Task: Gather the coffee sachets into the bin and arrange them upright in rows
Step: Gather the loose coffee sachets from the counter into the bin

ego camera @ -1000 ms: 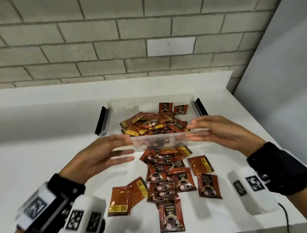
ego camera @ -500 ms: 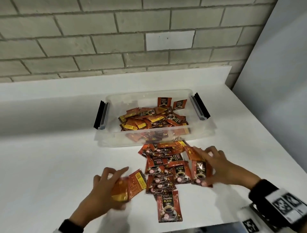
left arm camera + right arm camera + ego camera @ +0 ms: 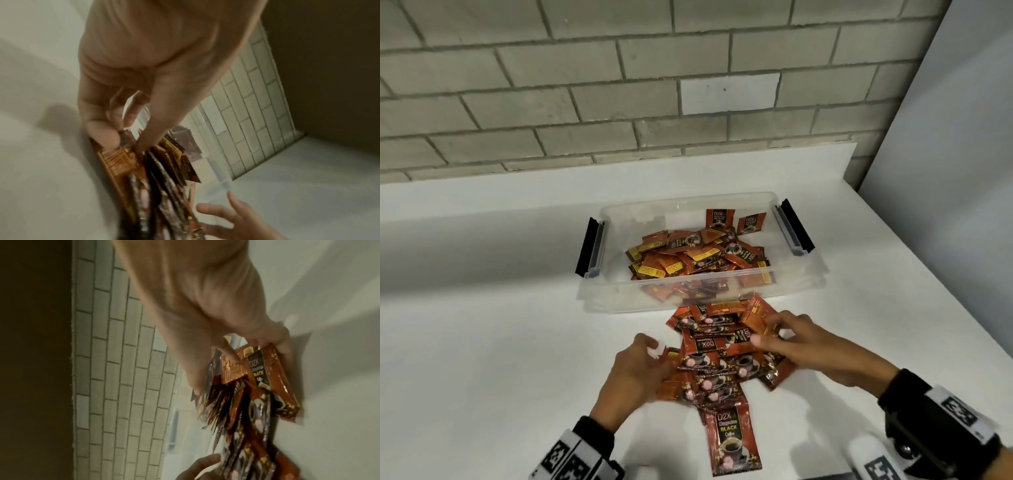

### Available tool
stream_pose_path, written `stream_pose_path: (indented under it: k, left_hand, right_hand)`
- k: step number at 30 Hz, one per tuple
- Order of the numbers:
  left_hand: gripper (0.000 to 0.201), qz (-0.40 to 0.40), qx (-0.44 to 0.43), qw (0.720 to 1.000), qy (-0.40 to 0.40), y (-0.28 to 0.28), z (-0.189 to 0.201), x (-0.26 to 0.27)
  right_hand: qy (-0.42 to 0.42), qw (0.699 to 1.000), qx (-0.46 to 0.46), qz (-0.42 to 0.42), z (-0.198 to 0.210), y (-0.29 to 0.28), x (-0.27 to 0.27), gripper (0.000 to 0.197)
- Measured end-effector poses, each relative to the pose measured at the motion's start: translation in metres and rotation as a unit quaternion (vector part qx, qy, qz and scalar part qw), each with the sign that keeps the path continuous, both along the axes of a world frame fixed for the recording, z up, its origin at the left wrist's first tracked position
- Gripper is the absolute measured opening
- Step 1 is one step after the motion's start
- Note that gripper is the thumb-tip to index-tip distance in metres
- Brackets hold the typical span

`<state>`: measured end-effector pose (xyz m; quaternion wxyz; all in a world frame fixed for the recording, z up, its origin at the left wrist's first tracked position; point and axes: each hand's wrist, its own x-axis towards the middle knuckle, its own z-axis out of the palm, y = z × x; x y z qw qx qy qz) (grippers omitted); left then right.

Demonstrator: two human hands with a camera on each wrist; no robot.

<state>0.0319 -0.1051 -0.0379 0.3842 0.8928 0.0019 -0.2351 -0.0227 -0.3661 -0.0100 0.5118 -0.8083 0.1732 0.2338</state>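
Observation:
A clear plastic bin point(image 3: 613, 298) stands on the white table and holds a loose heap of red-brown coffee sachets point(image 3: 698, 257); two sachets point(image 3: 719, 219) lean upright against its back wall. A pile of sachets point(image 3: 717, 353) lies on the table just in front of the bin. My left hand point(image 3: 657, 356) grips the pile's left edge, thumb and fingers pinching sachets point(image 3: 123, 142). On the pile's right side, my right hand point(image 3: 767, 334) holds several sachets between thumb and fingers point(image 3: 257, 356). One sachet point(image 3: 732, 442) lies face up nearest me.
Black latches point(image 3: 589, 246) point(image 3: 796, 226) stick out at the bin's two ends. A brick wall point(image 3: 585, 102) with a white ledge runs behind the bin. A grey panel point(image 3: 945, 171) closes off the right side. The table's front edge is close below my wrists.
My hands have come down from the bin's front rim to the pile on the table. They have closed in from both sides, and the left one has swept the outlying left sachets into the pile.

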Motion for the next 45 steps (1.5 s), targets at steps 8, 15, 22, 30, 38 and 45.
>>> stream_pose_path:
  k: [8, 15, 22, 30, 38, 45]
  left_hand:
    - [0.031, 0.098, -0.242, 0.948, 0.181, -0.027, 0.02, 0.007]
    - [0.046, 0.121, -0.3, 0.93, 0.173, -0.042, 0.013, 0.011]
    - [0.048, 0.201, -0.372, 0.879, 0.22, -0.024, 0.019, 0.015]
    - [0.055, 0.171, -0.407, 0.865, 0.239, 0.006, 0.042, 0.022]
    - [0.063, 0.17, -0.482, 0.843, 0.169, 0.008, 0.095, 0.04]
    - [0.052, 0.216, -0.497, 0.83, 0.129, -0.031, 0.099, 0.113]
  right_hand:
    - [-0.007, 0.987, 0.126, -0.104, -0.013, 0.025, 0.019, 0.062]
    - [-0.076, 0.993, 0.082, -0.048, -0.022, 0.038, 0.02, 0.046]
    - [-0.059, 0.98, 0.137, -0.135, -0.008, 0.03, 0.023, 0.033]
    - [-0.042, 0.959, 0.221, -0.169, 0.019, 0.002, 0.016, 0.035]
    - [-0.044, 0.93, 0.321, -0.171, 0.078, -0.007, 0.037, 0.047]
    - [-0.087, 0.919, 0.319, -0.213, 0.088, 0.013, 0.103, 0.039]
